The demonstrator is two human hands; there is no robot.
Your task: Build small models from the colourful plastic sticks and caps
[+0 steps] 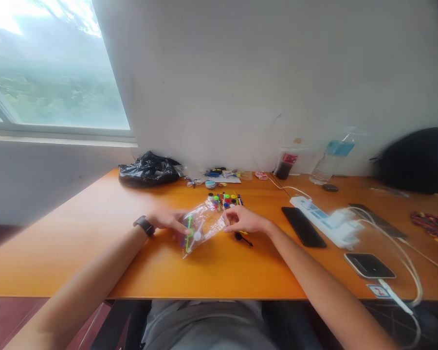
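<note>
Your left hand [173,223] grips the clear bag [206,210], right hand [245,219] pinching its edge; a hard tug could tear it!

Daylight enters from window [65,82], upper left; its top corner blown out to white, view beyond hazy. Wall [241,87] grey, falling darker toward upper right. Surface [80,233]: pale glare at left, deeper orange mid-frame. Bright glints on clear plastic bag [209,219] and black plastic bag [148,170]. Small parts [226,199] smeared; right side soft, wide-angle stretch toward edges.
</note>
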